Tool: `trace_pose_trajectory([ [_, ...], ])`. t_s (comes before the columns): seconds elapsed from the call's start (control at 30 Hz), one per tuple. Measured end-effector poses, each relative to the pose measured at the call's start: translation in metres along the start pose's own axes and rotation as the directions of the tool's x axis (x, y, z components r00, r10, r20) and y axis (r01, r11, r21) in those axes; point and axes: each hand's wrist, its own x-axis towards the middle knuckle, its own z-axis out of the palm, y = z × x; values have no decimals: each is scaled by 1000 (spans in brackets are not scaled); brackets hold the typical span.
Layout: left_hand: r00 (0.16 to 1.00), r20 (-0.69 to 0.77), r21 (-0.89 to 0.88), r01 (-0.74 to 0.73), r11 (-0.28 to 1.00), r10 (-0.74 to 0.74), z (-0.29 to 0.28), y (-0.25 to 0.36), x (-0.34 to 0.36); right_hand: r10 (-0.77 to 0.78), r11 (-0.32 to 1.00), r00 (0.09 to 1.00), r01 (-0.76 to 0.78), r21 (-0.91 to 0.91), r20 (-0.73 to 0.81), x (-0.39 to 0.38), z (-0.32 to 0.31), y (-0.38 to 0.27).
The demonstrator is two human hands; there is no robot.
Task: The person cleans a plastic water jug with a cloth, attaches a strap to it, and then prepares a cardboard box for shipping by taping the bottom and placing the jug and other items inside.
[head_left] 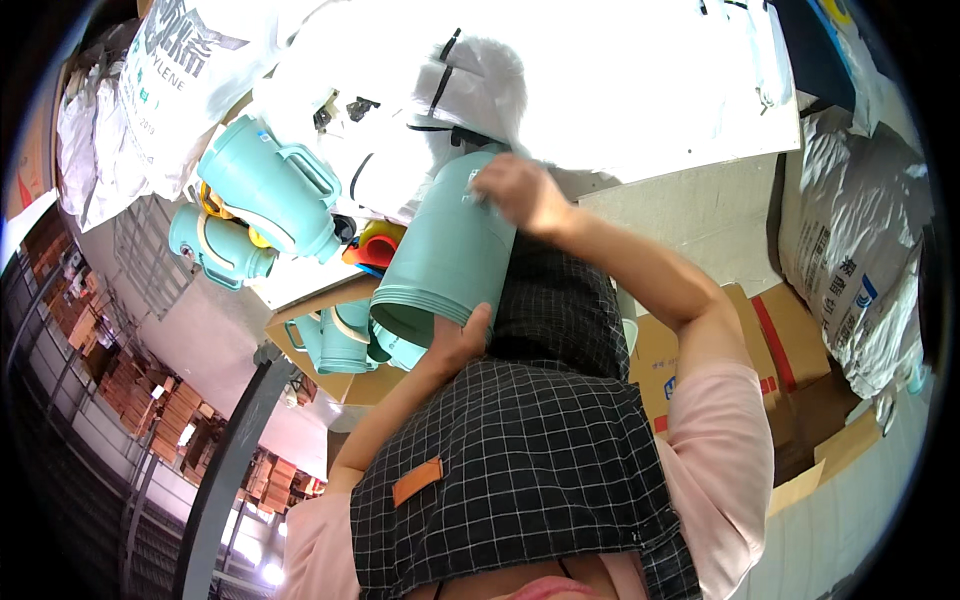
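A teal plastic jug body [440,235] lies tilted across my lap against the table edge, its open threaded mouth toward my lower left. At that mouth my left hand [460,338] grips the rim, fingers inside and thumb outside. My right hand [520,195] is closed, its fingers curled against the jug's side near the far end, beside a small pale mark. Motion blurs those fingertips, and whatever they pinch cannot be made out. Just beyond the jug's far end are a white plastic bag [485,85] and black straps.
Teal jugs with handles, one large [265,185] and another [220,245], lie at the left table edge. Red funnel-like parts [375,250] sit beside them. Below, a cardboard box [300,320] holds more teal jugs. Cardboard boxes [700,350] and a grey sack [850,250] stand right.
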Motion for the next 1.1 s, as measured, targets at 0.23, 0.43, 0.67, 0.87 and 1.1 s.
trace_pose_trajectory([
  [0.23,997,44,98,-75,992,71,6,11,5,47,994,998,-49,94,32,-14,9,44],
  [0.43,999,-2,44,-54,998,54,10,5,1,225,970,958,-237,49,177,9,-10,35],
  [0.67,997,-5,84,-71,994,72,10,17,3,268,958,931,-284,32,248,21,-15,37],
  [0.87,998,-29,36,-46,998,47,9,32,-1,133,963,986,-153,222,100,-13,-20,23],
  [1.1,988,119,238,-120,964,94,-1,17,3,213,952,977,-212,219,17,-10,-1,12],
])
